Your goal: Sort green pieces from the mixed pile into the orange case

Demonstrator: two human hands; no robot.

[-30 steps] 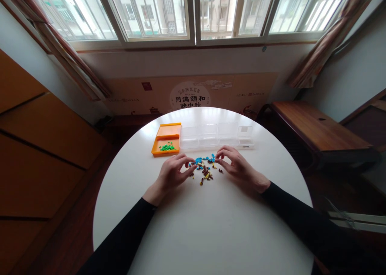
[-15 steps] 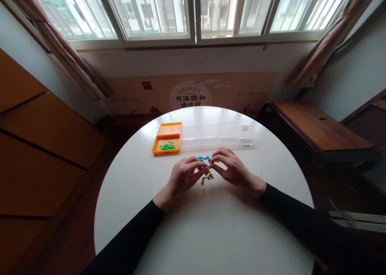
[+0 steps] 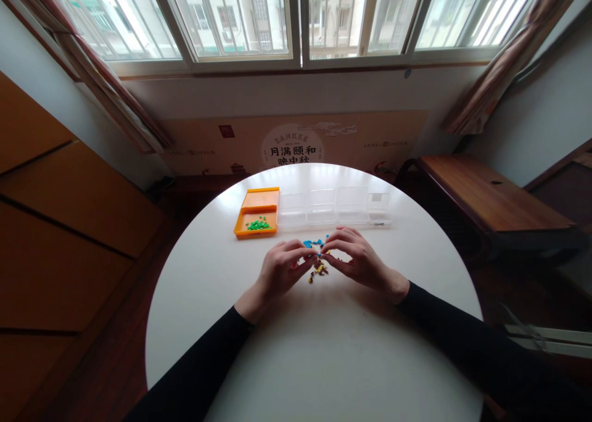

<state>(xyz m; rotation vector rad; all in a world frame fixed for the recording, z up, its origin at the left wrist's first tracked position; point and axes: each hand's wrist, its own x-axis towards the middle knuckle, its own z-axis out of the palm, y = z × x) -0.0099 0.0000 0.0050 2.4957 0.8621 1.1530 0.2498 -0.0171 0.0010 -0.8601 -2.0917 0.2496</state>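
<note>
Fingertips of my left hand (image 3: 287, 266) and my right hand (image 3: 354, 256) meet over the middle of the table. Between them is a tiny blue piece (image 3: 319, 255), pinched from both sides; it looks like a small building brick, though its exact shape is too small to make out. Just beyond the fingers lie several loose blue pieces (image 3: 308, 244). Yellow and brown pieces (image 3: 320, 268) are scattered below the fingertips, partly hidden by the hands.
An orange open box (image 3: 237, 231) with small green pieces (image 3: 259, 225) stands at the back left of the round white table (image 3: 300, 360). Beside it is a clear compartment box (image 3: 321, 224) with raised lids. A wooden bench (image 3: 490, 187) is off to the right.
Both hands stay almost in place. The right fingers have shifted slightly, showing more of a blue piece behind them.
</note>
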